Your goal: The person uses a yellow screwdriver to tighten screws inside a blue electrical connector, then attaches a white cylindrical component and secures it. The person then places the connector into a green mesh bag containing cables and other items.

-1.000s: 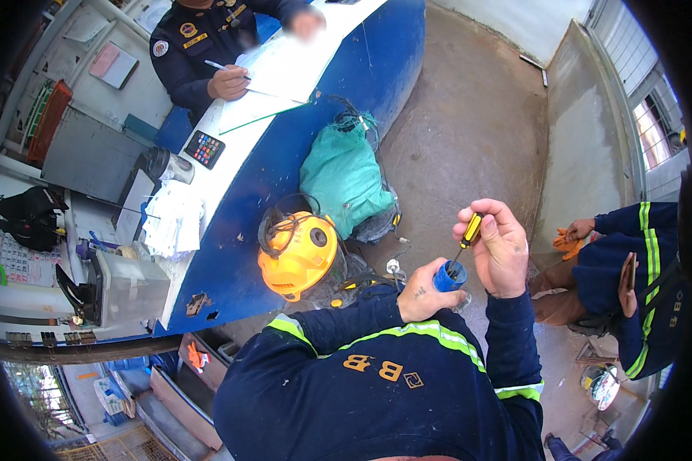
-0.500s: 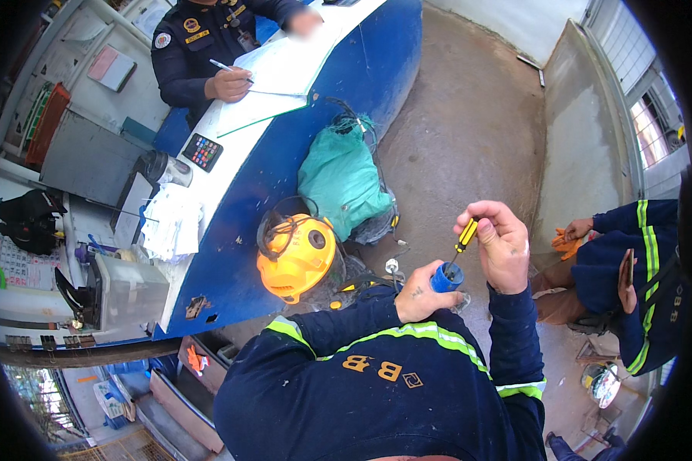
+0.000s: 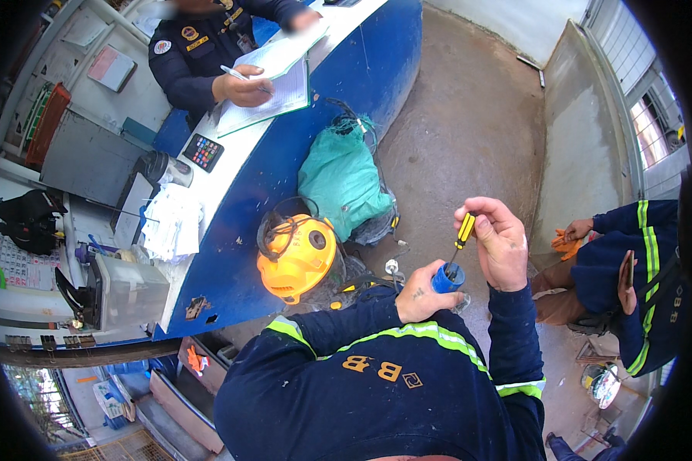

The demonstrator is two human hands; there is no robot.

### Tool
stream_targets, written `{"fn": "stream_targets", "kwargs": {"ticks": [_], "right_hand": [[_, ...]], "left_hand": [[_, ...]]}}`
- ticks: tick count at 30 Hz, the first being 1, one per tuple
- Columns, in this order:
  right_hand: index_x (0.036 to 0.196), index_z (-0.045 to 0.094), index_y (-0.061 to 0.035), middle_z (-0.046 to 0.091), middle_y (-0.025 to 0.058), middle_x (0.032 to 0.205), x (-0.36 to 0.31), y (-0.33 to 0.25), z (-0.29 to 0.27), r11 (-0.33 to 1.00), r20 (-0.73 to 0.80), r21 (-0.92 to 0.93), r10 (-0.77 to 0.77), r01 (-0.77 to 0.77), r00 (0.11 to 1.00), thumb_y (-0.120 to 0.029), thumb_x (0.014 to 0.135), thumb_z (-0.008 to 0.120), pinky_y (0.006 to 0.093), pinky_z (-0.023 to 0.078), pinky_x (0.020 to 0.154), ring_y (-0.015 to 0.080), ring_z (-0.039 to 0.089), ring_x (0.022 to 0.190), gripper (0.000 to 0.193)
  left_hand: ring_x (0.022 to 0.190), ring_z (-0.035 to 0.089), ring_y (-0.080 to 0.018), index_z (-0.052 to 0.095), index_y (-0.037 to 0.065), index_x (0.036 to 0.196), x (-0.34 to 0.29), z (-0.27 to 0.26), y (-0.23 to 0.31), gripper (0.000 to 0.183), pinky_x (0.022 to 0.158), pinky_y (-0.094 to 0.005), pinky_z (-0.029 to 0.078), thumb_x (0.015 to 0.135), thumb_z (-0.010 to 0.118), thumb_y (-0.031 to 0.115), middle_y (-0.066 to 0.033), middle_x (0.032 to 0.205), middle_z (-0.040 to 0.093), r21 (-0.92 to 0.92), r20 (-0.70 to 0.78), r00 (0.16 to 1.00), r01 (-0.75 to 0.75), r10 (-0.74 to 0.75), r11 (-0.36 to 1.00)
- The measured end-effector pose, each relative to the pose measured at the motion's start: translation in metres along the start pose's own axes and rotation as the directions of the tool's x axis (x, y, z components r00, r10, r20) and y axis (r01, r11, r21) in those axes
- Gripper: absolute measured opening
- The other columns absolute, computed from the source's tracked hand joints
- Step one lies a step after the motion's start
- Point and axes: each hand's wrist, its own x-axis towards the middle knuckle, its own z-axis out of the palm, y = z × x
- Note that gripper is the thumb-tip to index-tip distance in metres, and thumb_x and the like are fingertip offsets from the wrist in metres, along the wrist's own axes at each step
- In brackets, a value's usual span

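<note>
My left hand (image 3: 420,298) is closed around a blue, hollow cylindrical piece (image 3: 448,281), perhaps a plug housing, its open end facing up. Between the thumb and fingertips of my right hand (image 3: 504,247) is a small screwdriver (image 3: 465,229) with a yellow and black handle. Its thin shaft points down into the blue piece. The tip and whatever it touches inside are hidden. Under my left hand, a white plug-like end (image 3: 392,266) lies near dark cable.
An orange helmet (image 3: 298,260) with earmuffs and a green sack (image 3: 342,178) lie against the blue counter (image 3: 242,223). Behind it a person (image 3: 200,54) writes in a notebook (image 3: 273,100). Another person (image 3: 623,261) stands at right with orange gloves (image 3: 567,244). A phone (image 3: 203,152) lies on the counter.
The screwdriver handle has turned and shifted slightly in my right fingers. Behind the counter, the person has lifted a page of the notebook and moved the pen hand slightly right.
</note>
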Motion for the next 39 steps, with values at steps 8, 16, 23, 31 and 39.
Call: {"fn": "stream_targets", "kwargs": {"ticks": [8, 16, 23, 31, 39], "right_hand": [[0.092, 0.067, 0.0026, 0.064, 0.0048, 0.088, -0.001, -0.019, 0.001, 0.909, -0.074, -0.417, -0.049, 0.013, 0.996, -0.008, 0.090, 0.061, 0.0258, 0.047, 0.069, 0.0114, 0.060, 0.077, 0.012], [0.098, 0.069, -0.0003, 0.065, 0.0089, 0.091, -0.009, -0.030, 0.005, 0.884, 0.121, -0.400, -0.211, 0.242, 0.970, -0.003, 0.089, 0.060, 0.0275, 0.048, 0.072, 0.0149, 0.060, 0.083, 0.013], [0.100, 0.069, -0.0012, 0.064, 0.0104, 0.092, -0.022, -0.049, 0.003, 0.778, 0.341, -0.438, -0.320, 0.451, 0.884, 0.000, 0.083, 0.066, 0.0264, 0.050, 0.068, 0.0157, 0.062, 0.076, 0.018], [0.103, 0.066, -0.0044, 0.063, 0.0084, 0.086, -0.025, -0.052, 0.012, 0.764, 0.452, -0.340, -0.378, 0.548, 0.808, -0.013, 0.079, 0.072, 0.0319, 0.051, 0.067, 0.0238, 0.063, 0.072, 0.026], [0.106, 0.068, -0.0035, 0.067, 0.0119, 0.091, -0.033, -0.054, 0.012, 0.899, 0.505, -0.174, -0.269, 0.402, 0.820, 0.002, 0.079, 0.067, 0.0324, 0.052, 0.071, 0.0238, 0.065, 0.076, 0.027]], "left_hand": [[0.078, 0.056, -0.0089, 0.058, 0.006, 0.096, 0.003, 0.000, -0.008, 0.031, 0.072, -0.0262, 0.047, 0.071, 0.077, 0.010, 0.0002, 0.086, 0.060, -0.099, 0.004, 1.000, 0.020, -0.020, 0.995], [0.074, 0.058, -0.0082, 0.056, 0.004, 0.096, 0.002, 0.001, -0.007, 0.030, 0.070, -0.0262, 0.048, 0.075, 0.077, 0.010, -0.0010, 0.082, 0.063, -0.025, -0.020, 0.998, -0.053, 0.052, 0.998], [0.078, 0.059, -0.0082, 0.055, 0.002, 0.102, -0.001, -0.001, -0.010, 0.037, 0.073, -0.0254, 0.048, 0.072, 0.078, 0.008, -0.0021, 0.087, 0.063, 0.105, -0.091, 0.950, -0.288, 0.298, 0.952], [0.094, 0.059, -0.0127, 0.058, 0.002, 0.111, -0.001, -0.003, -0.009, 0.048, 0.081, -0.0276, 0.047, 0.071, 0.081, 0.013, -0.0033, 0.104, 0.061, 0.120, -0.049, 0.916, -0.390, 0.398, 0.913], [0.085, 0.063, -0.0153, 0.061, 0.004, 0.100, -0.004, -0.012, -0.019, 0.046, 0.071, -0.0290, 0.048, 0.069, 0.085, 0.028, -0.0081, 0.092, 0.063, 0.157, -0.007, 0.861, -0.502, 0.509, 0.851]]}}
